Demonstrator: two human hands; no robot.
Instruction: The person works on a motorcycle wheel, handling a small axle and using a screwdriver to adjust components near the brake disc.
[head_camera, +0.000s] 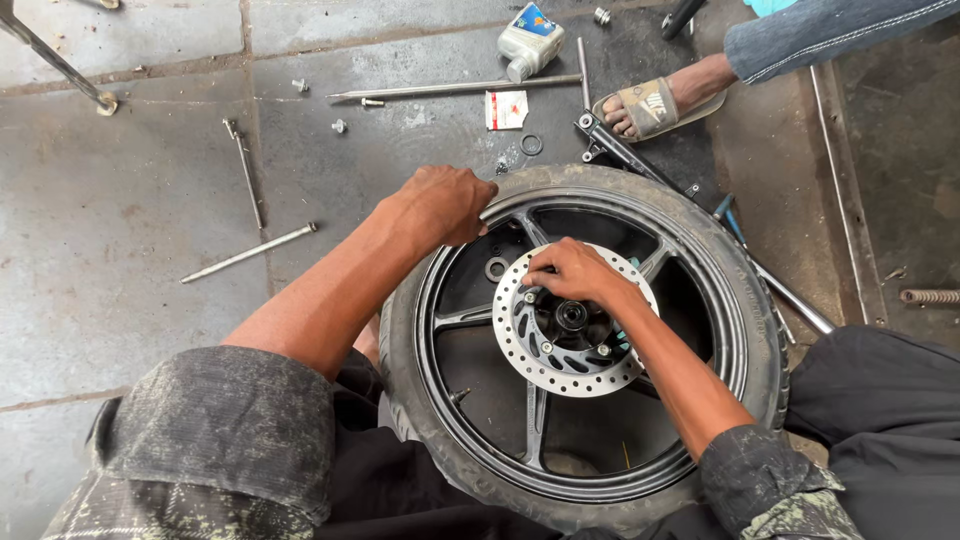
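Note:
A motorcycle wheel with a black alloy rim (470, 400) and worn tyre (740, 290) lies flat on the concrete floor between my knees. A drilled silver brake disc (560, 370) is mounted at its hub (572, 317). My left hand (440, 205) is closed over the tyre and rim edge at the wheel's far left side. On the upper part of the disc rests my right hand (575, 273), fingertips pinched at a bolt; what they hold is hidden.
Long metal rods (250, 252) and an axle (455, 89) lie on the floor beyond the wheel, with loose bolts, a washer (531, 145), a small packet (506, 109) and a white fluid bottle (530, 40). Another person's sandalled foot (655, 105) stands at upper right.

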